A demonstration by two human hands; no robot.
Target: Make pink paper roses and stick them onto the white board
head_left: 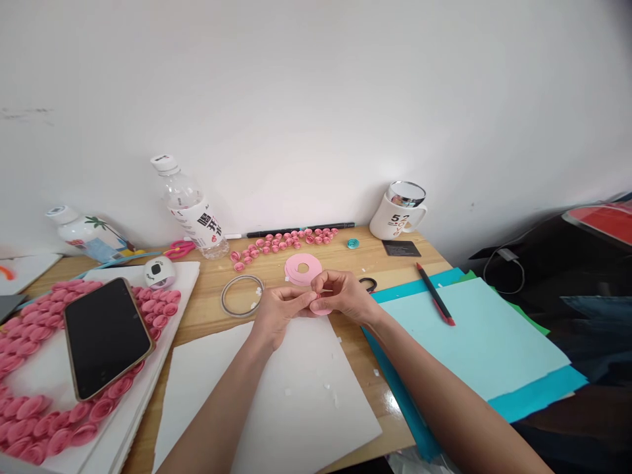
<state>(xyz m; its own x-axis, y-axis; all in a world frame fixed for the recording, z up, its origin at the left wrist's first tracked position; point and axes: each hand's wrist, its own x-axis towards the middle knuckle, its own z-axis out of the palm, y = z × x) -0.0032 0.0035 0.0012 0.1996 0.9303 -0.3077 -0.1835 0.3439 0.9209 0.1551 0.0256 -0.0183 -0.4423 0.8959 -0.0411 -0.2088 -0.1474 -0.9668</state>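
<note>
In the middle of the head view my left hand [281, 309] and my right hand [345, 296] meet above the top edge of a white sheet [266, 395]. Both pinch a small pink paper strip [323, 312], part of which is rolled between the fingertips; the fingers hide most of it. Just beyond them lies a flat pink paper spiral [292, 270] with a hole at its centre. To the left of my left hand rests a roll of tape [224, 304]. A dark scissors handle [368, 284] shows beside my right hand.
Several small pink paper roses [276, 245] and a teal one [352, 243] line the back. A bottle [200, 217] and mug [392, 214] stand by the wall. Left, a phone [108, 339] lies on a rose-covered board; right, a pen [435, 296] rests on blue paper [478, 349].
</note>
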